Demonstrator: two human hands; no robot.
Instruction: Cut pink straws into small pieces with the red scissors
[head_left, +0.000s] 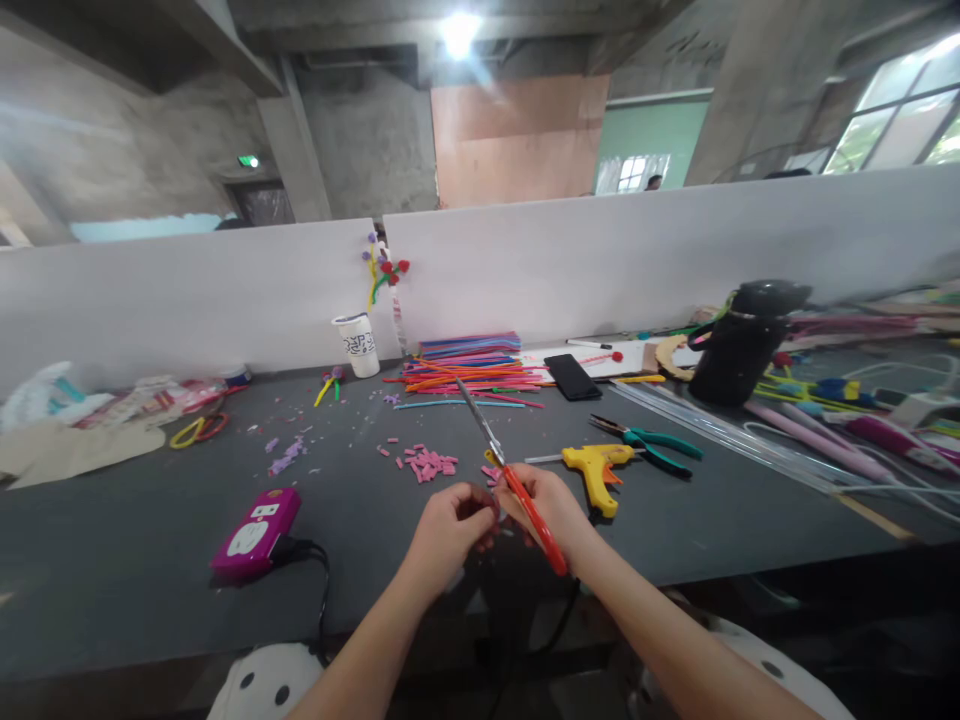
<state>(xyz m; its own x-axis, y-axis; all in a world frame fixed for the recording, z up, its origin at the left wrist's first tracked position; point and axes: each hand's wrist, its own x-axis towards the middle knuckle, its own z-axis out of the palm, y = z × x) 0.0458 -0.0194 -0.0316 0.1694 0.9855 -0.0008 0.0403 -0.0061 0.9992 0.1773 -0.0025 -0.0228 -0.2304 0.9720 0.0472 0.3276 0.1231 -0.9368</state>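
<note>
In the head view my right hand (551,510) holds red-handled scissors (534,522), their long blades pointing up and away to the left. My left hand (450,530) is close beside it, its fingers curled and pinched together near the table's front edge. What the left fingers hold is hidden or too small to name. Just beyond my hands lies a pile of short pink cut pieces (427,464). Further back rests a bundle of colourful pipe cleaners (472,372).
Right of my hands lie a yellow glue gun (600,468), teal-handled pliers (652,443) and a black phone (571,377). A black thermos (742,345) stands at the right. On the left are a purple power box (256,535) with a cord, yellow-orange scissors (199,430) and a paper cup (358,346).
</note>
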